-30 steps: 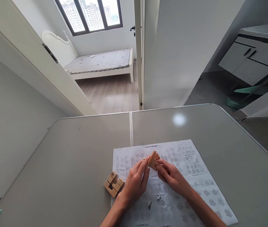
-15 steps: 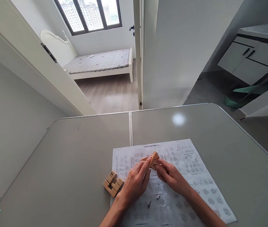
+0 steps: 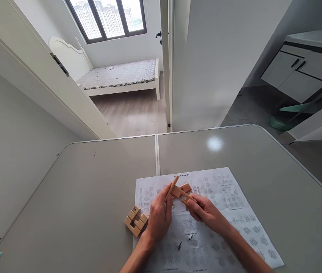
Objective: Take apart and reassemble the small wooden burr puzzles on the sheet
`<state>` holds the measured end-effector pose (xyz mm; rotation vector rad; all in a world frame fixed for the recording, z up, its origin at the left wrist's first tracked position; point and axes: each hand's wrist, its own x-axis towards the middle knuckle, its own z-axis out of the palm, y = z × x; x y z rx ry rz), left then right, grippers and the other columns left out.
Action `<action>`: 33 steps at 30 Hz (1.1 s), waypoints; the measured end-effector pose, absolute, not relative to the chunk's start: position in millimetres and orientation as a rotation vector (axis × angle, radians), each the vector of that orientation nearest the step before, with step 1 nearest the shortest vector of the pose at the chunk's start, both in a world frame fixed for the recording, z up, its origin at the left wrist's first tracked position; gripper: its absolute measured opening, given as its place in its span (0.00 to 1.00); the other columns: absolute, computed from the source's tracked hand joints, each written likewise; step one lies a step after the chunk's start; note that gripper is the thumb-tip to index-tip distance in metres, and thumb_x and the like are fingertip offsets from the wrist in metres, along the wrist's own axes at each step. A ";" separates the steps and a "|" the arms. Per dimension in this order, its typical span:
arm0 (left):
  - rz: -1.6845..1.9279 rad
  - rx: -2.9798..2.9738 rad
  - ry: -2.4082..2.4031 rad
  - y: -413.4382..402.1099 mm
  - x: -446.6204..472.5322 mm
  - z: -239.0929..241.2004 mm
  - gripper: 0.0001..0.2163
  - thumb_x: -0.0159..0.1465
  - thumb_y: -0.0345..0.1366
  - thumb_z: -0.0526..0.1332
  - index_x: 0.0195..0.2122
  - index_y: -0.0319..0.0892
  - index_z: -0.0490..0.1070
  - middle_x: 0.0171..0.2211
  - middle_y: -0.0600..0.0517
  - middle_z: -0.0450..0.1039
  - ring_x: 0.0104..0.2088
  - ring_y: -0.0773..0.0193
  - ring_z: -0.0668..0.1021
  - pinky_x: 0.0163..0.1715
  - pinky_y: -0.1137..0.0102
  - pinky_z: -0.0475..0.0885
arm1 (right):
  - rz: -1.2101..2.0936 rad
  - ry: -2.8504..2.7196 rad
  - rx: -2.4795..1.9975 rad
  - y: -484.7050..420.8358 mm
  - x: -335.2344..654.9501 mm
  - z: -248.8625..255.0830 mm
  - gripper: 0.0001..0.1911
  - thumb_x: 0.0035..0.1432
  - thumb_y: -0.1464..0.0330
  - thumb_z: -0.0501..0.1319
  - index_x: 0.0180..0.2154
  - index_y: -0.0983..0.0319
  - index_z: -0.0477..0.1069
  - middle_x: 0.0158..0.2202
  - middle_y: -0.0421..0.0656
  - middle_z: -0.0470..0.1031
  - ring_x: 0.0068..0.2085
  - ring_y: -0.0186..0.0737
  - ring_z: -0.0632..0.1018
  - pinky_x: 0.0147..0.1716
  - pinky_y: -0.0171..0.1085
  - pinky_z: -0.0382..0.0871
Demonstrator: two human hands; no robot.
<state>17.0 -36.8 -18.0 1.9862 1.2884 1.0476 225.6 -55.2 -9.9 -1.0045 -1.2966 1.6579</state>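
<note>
Over the printed sheet (image 3: 218, 212), my left hand (image 3: 159, 214) pinches a flat wooden puzzle piece (image 3: 173, 185) between thumb and fingers, its end sticking up past the fingertips. My right hand (image 3: 205, 212) grips a notched wooden puzzle piece (image 3: 188, 198), which slants up toward the left one. The two pieces meet or overlap between the hands; whether they interlock I cannot tell. Just beyond them shows another wooden piece (image 3: 186, 187), partly hidden. Left of my left wrist sits a square wooden block puzzle (image 3: 136, 221) marked with a 3, at the sheet's edge.
The sheet carries rows of small diagrams and lies on a grey table (image 3: 107, 182) with a seam down its middle. Two small dark marks or bits show near the sheet's centre. Past the table stand a doorway, a bed (image 3: 121, 74) and a white cabinet (image 3: 300, 68).
My left hand has shifted slightly left and turned more upright with its piece. The wooden pieces, bunched together before, are spread wider between my hands; the notched one now shows more.
</note>
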 end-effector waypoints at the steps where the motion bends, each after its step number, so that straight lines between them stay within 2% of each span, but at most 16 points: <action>1: 1.054 1.975 1.272 -36.5 16.9 -18.1 0.20 0.77 0.33 0.52 0.69 0.48 0.63 0.60 0.44 0.77 0.54 0.55 0.83 0.53 0.59 0.81 | 1.661 -1.291 -1.008 -55.2 225.6 -9.4 0.23 0.73 0.50 0.54 0.32 0.60 0.64 0.20 0.32 0.58 0.21 0.31 0.56 0.22 0.35 0.52; 3: 1.058 1.979 1.222 -35.7 16.6 -18.3 0.21 0.77 0.33 0.52 0.69 0.49 0.62 0.59 0.45 0.77 0.54 0.56 0.83 0.53 0.59 0.81 | 1.667 -1.282 -1.016 -55.2 225.5 -8.5 0.24 0.73 0.49 0.55 0.30 0.59 0.62 0.20 0.32 0.58 0.21 0.31 0.55 0.22 0.35 0.51; 7: 1.055 2.037 1.127 -33.7 15.4 -19.7 0.23 0.76 0.31 0.52 0.71 0.51 0.59 0.59 0.45 0.77 0.53 0.58 0.83 0.52 0.60 0.81 | 1.700 -1.286 -1.042 -55.5 226.3 -9.3 0.24 0.72 0.49 0.55 0.31 0.59 0.63 0.22 0.32 0.54 0.22 0.31 0.54 0.21 0.35 0.48; 12: 1.040 2.112 1.102 -32.1 14.2 -19.4 0.23 0.76 0.31 0.53 0.71 0.50 0.59 0.60 0.42 0.77 0.53 0.58 0.83 0.50 0.61 0.82 | 1.681 -1.291 -1.053 -56.5 227.2 -15.1 0.24 0.72 0.49 0.55 0.29 0.59 0.62 0.24 0.33 0.54 0.23 0.32 0.54 0.22 0.35 0.48; 15: 1.014 2.212 1.076 -32.5 16.0 -16.4 0.22 0.76 0.31 0.53 0.71 0.49 0.59 0.57 0.43 0.79 0.51 0.57 0.84 0.49 0.61 0.82 | 1.676 -1.304 -1.069 -56.9 226.7 -18.3 0.24 0.72 0.49 0.55 0.31 0.59 0.63 0.23 0.33 0.54 0.23 0.32 0.54 0.22 0.35 0.49; 20: 0.978 2.315 1.107 -35.2 21.1 -13.3 0.22 0.74 0.31 0.58 0.68 0.48 0.62 0.47 0.48 0.84 0.43 0.60 0.86 0.43 0.65 0.82 | 1.655 -1.344 -1.069 -55.9 225.6 -16.2 0.23 0.72 0.49 0.54 0.31 0.59 0.64 0.23 0.33 0.54 0.23 0.33 0.55 0.23 0.36 0.50; 28: 1.154 2.325 1.261 -38.2 23.8 -16.7 0.14 0.70 0.29 0.64 0.56 0.48 0.73 0.40 0.53 0.86 0.35 0.64 0.87 0.36 0.73 0.82 | 1.558 -1.532 -1.092 -54.3 223.9 -8.7 0.24 0.72 0.50 0.55 0.29 0.59 0.63 0.24 0.35 0.58 0.24 0.34 0.59 0.24 0.35 0.54; 33: 1.195 2.367 1.288 -37.1 25.9 -12.8 0.12 0.71 0.30 0.63 0.54 0.47 0.74 0.37 0.53 0.87 0.32 0.63 0.88 0.33 0.72 0.81 | 1.534 -1.563 -1.106 -55.4 222.9 -8.1 0.24 0.71 0.49 0.54 0.29 0.59 0.62 0.24 0.35 0.56 0.25 0.35 0.58 0.24 0.35 0.53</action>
